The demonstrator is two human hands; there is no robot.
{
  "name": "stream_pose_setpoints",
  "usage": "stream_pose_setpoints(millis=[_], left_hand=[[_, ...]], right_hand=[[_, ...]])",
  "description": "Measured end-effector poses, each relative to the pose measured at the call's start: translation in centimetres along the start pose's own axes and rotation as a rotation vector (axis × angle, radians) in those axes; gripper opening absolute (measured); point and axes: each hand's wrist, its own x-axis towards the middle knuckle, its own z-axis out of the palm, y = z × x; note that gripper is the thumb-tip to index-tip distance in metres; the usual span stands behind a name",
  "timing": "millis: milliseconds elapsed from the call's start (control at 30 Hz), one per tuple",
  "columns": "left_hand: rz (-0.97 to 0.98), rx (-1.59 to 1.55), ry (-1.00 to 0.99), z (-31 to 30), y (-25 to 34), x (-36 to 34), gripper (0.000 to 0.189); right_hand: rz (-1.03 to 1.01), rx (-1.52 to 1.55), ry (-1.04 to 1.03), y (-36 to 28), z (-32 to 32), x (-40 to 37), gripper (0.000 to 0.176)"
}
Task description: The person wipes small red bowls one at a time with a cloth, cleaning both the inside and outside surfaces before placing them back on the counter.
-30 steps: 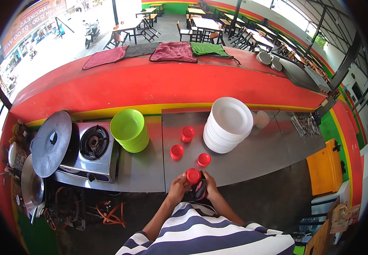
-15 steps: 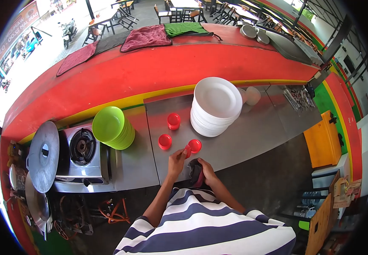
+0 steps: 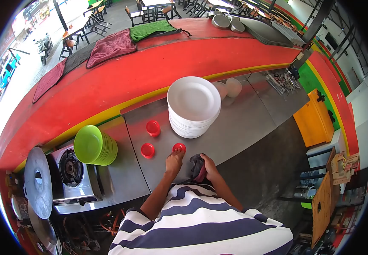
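My left hand [image 3: 175, 161] reaches over the counter, its fingertips bent down onto the near rim of a small red cup [image 3: 179, 147]. The fingers hide part of that cup, so what lies inside it does not show fully. Two more red cups stand close by: one to the left [image 3: 148, 150] and one farther back [image 3: 153, 128]. In front of my body, my right hand [image 3: 211, 167] grips a bunched dark grey and maroon cloth [image 3: 198, 167]. Behind the cups rises a tall stack of white plates [image 3: 193, 102].
Lime-green bowls [image 3: 88, 144] are stacked beside a gas stove [image 3: 75, 172] and a big metal lid [image 3: 38, 182] on the left. Cutlery [image 3: 282, 80] lies at the counter's right end. Folded cloths [image 3: 111, 46] drape the red ledge [image 3: 128, 68].
My left hand has brought the small red piece it held down to the nearest cup. The view has swung right. My right hand still holds the cloth.
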Motion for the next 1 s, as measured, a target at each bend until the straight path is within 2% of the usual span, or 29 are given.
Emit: stream_pose_setpoints(millis=[200,300,400,500,533,633,767,1000], left_hand=[[0.03,-0.125,0.046,-2.3,0.7,0.0,0.016],[-0.083,-0.335,0.141,-2.7,-0.3,-0.6,0.021],[-0.199,-0.251,0.328,-4.0,-2.5,-1.3,0.029],[-0.274,0.09,0.451,-5.4,-4.8,-2.2,0.038],[-0.343,0.06,0.384,-5.2,-5.8,-2.6,0.046],[-0.339,0.132,0.308,-4.8,-8.0,-3.7,0.046],[-0.37,0.077,0.288,-4.4,-9.0,-3.7,0.043],[-0.354,0.054,0.287,-4.3,-10.0,-4.3,0.037]], right_hand=[[0.025,-0.011,-0.029,-1.7,0.9,0.5,0.024],[0.036,-0.033,-0.042,-1.7,1.2,1.3,0.025],[0.056,-0.037,-0.052,-1.5,1.7,1.6,0.024],[0.065,-0.041,-0.059,-1.0,1.9,1.9,0.024],[0.061,-0.047,-0.066,-0.7,1.8,2.1,0.024],[0.064,-0.072,-0.073,-0.1,2.0,1.9,0.024],[0.058,-0.082,-0.111,0.3,2.0,1.3,0.023],[0.003,-0.114,-0.047,2.0,0.6,-0.4,0.022]])
